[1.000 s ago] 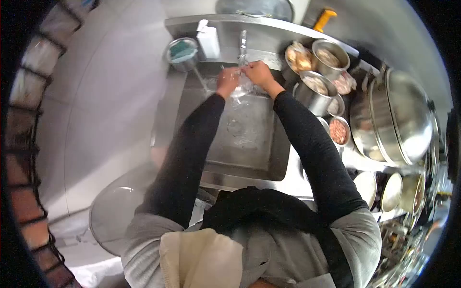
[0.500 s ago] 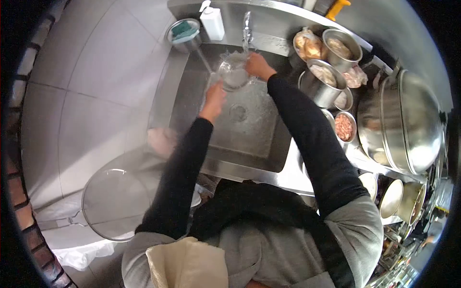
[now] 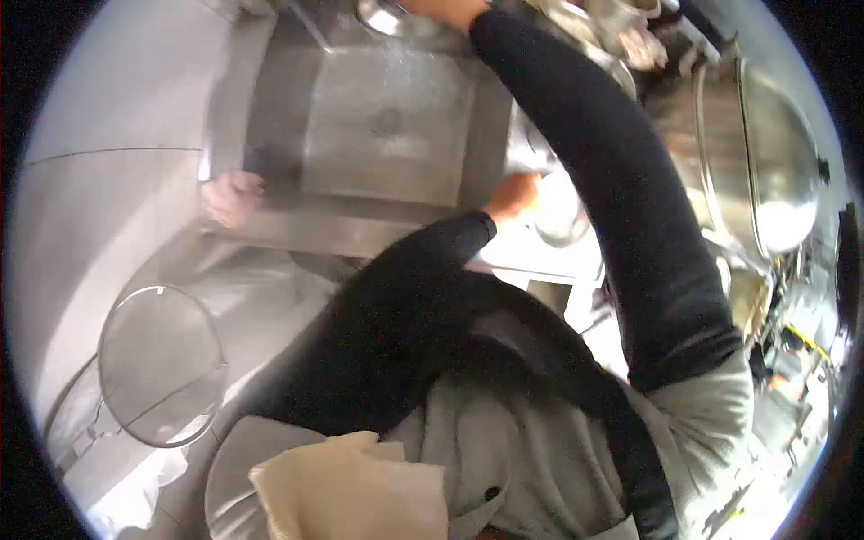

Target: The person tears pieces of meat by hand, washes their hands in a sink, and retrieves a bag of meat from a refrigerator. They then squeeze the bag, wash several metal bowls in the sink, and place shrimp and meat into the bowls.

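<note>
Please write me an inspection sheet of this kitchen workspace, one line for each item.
Surface: steel sink, basin wet, nothing lying in it; steel counter to its right.
Job's things: small steel bowl on the counter, at the left hand.
Clutter: large steel pots with a domed lid; wire strainer low on the left.
Hands: left hand reaches across to the bowl, grip blurred; right hand at the top edge, mostly cut off.
Cables: nothing seen.
Surroundings: pale wall tiles; cream cloth at the person's front.
</note>
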Demonstrator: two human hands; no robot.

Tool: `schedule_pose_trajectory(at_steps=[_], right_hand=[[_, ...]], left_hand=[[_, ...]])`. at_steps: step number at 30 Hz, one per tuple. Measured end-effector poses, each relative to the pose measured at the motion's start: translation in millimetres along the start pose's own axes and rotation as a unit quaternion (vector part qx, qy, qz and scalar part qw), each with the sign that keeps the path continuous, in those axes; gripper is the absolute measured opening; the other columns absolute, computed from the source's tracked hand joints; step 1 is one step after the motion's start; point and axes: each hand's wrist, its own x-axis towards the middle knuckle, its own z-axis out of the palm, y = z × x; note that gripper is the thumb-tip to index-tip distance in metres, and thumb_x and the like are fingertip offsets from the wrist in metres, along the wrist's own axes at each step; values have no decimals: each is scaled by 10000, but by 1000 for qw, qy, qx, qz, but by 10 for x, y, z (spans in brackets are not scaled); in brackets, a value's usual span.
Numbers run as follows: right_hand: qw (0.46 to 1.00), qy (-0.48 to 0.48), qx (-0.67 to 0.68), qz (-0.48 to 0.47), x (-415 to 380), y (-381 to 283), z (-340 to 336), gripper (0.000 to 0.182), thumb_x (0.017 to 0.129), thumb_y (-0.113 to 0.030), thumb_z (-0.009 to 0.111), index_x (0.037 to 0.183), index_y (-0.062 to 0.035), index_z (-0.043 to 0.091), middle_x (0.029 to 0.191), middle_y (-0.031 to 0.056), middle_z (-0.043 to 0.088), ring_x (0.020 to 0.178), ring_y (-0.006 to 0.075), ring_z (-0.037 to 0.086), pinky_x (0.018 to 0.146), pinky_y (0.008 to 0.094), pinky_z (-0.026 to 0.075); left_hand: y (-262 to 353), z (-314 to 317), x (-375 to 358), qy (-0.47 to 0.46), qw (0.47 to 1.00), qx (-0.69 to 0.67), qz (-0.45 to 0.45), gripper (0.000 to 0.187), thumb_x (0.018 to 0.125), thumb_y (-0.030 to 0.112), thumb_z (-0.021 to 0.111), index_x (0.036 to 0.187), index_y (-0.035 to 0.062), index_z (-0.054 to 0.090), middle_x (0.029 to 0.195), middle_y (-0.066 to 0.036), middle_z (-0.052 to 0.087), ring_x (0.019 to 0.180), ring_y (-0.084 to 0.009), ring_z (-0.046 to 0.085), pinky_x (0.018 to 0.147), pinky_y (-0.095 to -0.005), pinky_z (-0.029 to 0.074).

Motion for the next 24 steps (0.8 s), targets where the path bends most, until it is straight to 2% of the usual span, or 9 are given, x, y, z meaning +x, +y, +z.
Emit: schedule_pose_trajectory(at_steps=[3,5,7,12,14,18,22,23,24], right_hand=[[984,-105,-5,143,37,-266,-493,196,846,-175,561,943,-37,662,882,203,675,806,391,669,735,488,550],[962,-39,77,260,114,-495,-507,212,849,-185,534,902,-25,663,858,206,679,811,402,672,726,487,553],[985,-95,28,139,298,-394,-254,289,897,-215,535,1146,-78,593,990,161,685,937,333,665,809,438,536],[928,-15,114,355,379,-583,-647,190,842,-99,532,993,-96,648,905,176,678,859,405,663,759,506,532],[927,16,114,356,104,-683,-840,254,840,-83,528,1075,-98,624,990,171,669,907,390,649,773,503,519],[909,221,46,351,-961,-1003,-744,553,750,-12,604,1298,-32,531,1198,206,605,1117,381,558,976,425,433],[709,143,205,659,-1923,-1707,-383,621,998,-509,402,1275,43,468,1093,294,625,1040,486,582,907,497,463],[724,221,215,617,-2021,-1894,-425,644,980,-554,424,1239,32,491,1013,271,647,970,430,623,878,481,476],[603,162,310,718,-2348,-1855,-50,675,963,-584,446,1256,22,499,984,219,647,860,318,653,753,418,536]], left_hand=[[-280,-626,26,-16,994,-66,-83,340,761,168,620,1056,-1,609,953,-234,670,904,-410,640,775,-484,497],[-705,-1049,-123,156,983,-83,-40,409,737,118,625,1123,-12,588,968,-230,671,900,-406,647,776,-467,502],[-1034,-1636,-216,200,974,-88,-61,401,740,83,628,1127,-14,592,987,-235,665,924,-389,647,808,-448,502],[-1579,-2815,-166,257,814,-411,-320,358,809,180,670,1111,-5,617,870,-161,668,785,-281,666,618,-409,504],[-1646,-3117,85,272,841,-341,-320,312,842,242,653,1031,-6,654,847,-180,672,784,-317,666,639,-437,501],[-1325,-3578,934,286,946,84,-124,336,884,320,605,858,0,703,874,-218,676,865,-384,646,712,-499,478],[-645,-3709,1446,206,950,227,64,225,847,248,615,885,32,664,875,-171,663,816,-367,635,719,-473,486],[-509,-3754,1491,171,928,300,144,193,831,234,630,897,53,644,918,-134,663,823,-346,632,726,-457,499],[-444,-3801,1507,172,927,301,145,193,831,234,630,897,53,644,918,-134,663,823,-346,632,726,-457,499]])
